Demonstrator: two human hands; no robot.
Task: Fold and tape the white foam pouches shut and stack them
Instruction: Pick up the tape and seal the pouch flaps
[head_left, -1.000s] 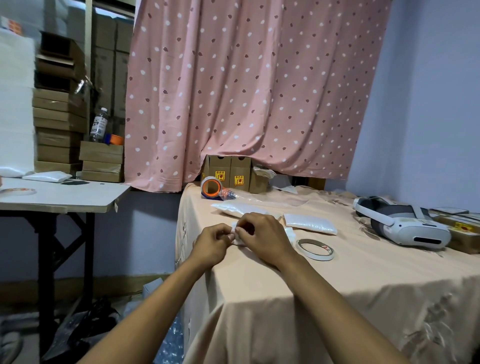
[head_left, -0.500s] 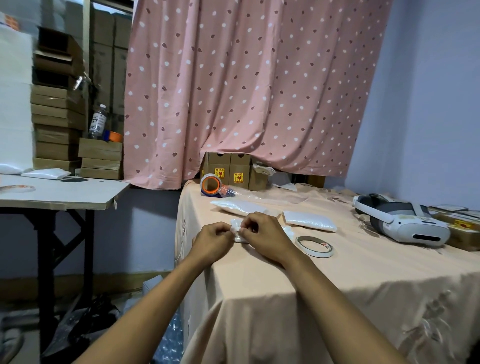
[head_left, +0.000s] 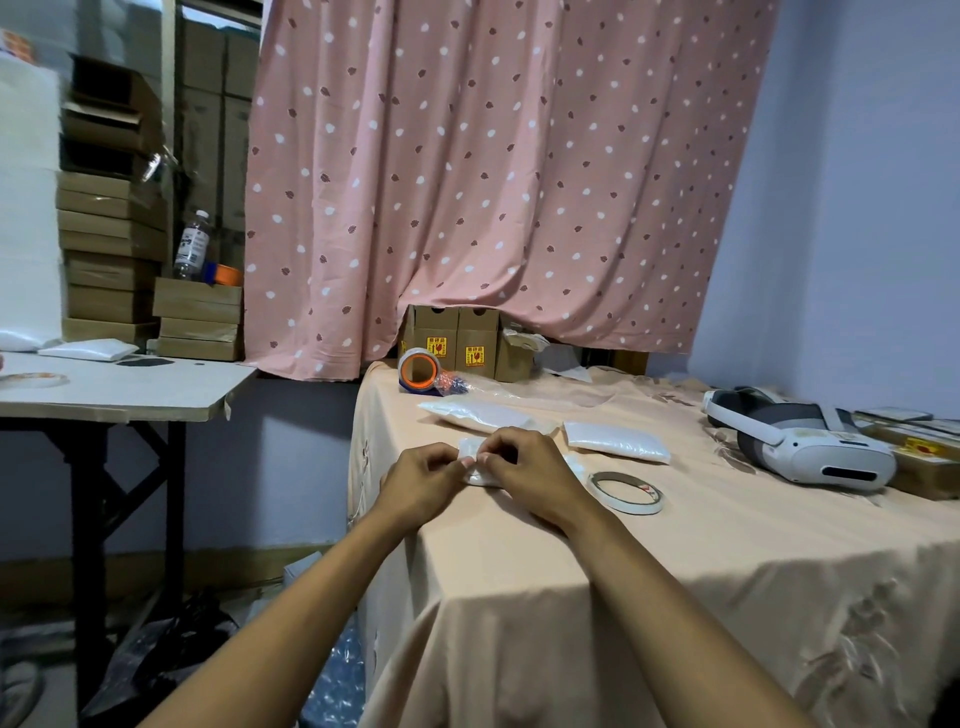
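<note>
At the near-left corner of the draped table (head_left: 675, 561): the left hand (head_left: 421, 480) and the right hand (head_left: 530, 478) meet over one small white foam pouch (head_left: 471, 448), which lies on the cloth, mostly hidden beneath them.
Left hand grip: fingers curled, with thumb and forefinger pinching the pouch's upper edge.
Right hand grip: curled likewise and pinching the same edge, its fingertips almost touching the left's; the palm covers most of the pouch.
Step in hand: judged to be folding over or sealing this pouch's mouth. Whether a strip of tape is already between the fingers is too small to tell.
Tape ring (head_left: 631, 508): lies flat on the cloth just beside the right wrist, with no hand on it.
Other pouches: a plump closed pouch (head_left: 615, 441) rests beyond the ring. A flatter pouch (head_left: 483, 415) lies behind the hands, toward the orange tape roll (head_left: 420, 370).
Stack: none is visible on this table. A spare pouch (head_left: 88, 349) sits on the side table, well apart.
Next move calls for: one hand keeping the flap pressed down while the other lets go to reach the ring and pull a strip.
Risk: foam is springy, so the fold will likely reopen if both hands lift together.
</note>
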